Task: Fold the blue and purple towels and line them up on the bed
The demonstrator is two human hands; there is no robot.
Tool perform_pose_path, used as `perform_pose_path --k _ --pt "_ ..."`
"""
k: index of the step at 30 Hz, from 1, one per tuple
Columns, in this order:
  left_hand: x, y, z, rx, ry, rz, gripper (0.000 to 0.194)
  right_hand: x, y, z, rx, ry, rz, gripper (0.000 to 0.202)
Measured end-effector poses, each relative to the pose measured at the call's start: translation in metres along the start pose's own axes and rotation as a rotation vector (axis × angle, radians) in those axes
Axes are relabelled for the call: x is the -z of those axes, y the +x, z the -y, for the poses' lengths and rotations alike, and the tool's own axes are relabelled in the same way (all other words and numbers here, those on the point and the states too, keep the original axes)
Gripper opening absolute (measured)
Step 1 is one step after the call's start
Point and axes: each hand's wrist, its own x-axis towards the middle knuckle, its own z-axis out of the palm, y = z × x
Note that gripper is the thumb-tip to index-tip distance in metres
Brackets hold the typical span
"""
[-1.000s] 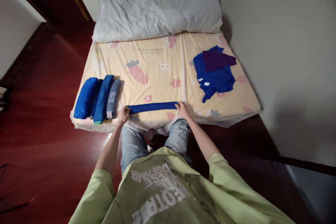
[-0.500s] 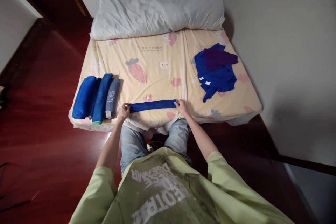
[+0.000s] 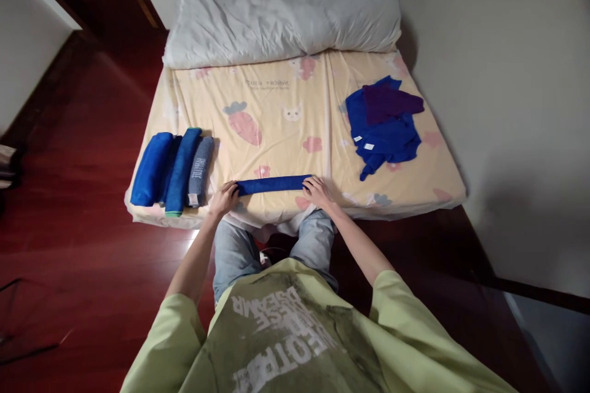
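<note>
A blue cloth [image 3: 271, 185], folded into a long narrow strip, lies across the near part of the bed. My left hand [image 3: 225, 198] is closed on its left end, and my right hand [image 3: 317, 191] is closed on its right end. Just left of my left hand, several rolled or folded cloths lie side by side: a bright blue one [image 3: 152, 169], a blue one with green edging [image 3: 182, 173] and a grey-blue one [image 3: 200, 172] with lettering and a tag.
On the right of the bed [image 3: 276, 129] is a loose pile of blue cloths [image 3: 391, 141] with a purple cloth [image 3: 387, 104] on top. A puffy white quilt [image 3: 281, 6] covers the far end. A wall [image 3: 507, 104] stands at the right.
Both hands have shifted from pinching the tips of the strip to lying over its ends, fingers further onto the cloth. The view has shifted slightly.
</note>
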Motion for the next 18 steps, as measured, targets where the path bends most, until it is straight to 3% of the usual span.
perform_pose_path --k 5,13,16,18 --pt "0.001 -0.002 0.001 -0.008 0.102 0.138 0.05 -0.004 -0.001 -0.007 0.012 -0.082 0.062 0.04" --pt "0.011 0.011 -0.004 -0.061 0.194 0.167 0.042 0.011 0.017 -0.002 0.002 -0.21 0.146 0.037" --pt "0.019 -0.003 -0.01 -0.122 0.243 0.157 0.037 0.018 0.022 -0.003 0.017 -0.251 0.129 0.033" --pt "0.023 -0.024 -0.015 -0.174 0.253 0.124 0.037 0.023 0.023 -0.002 0.036 -0.272 0.115 0.031"
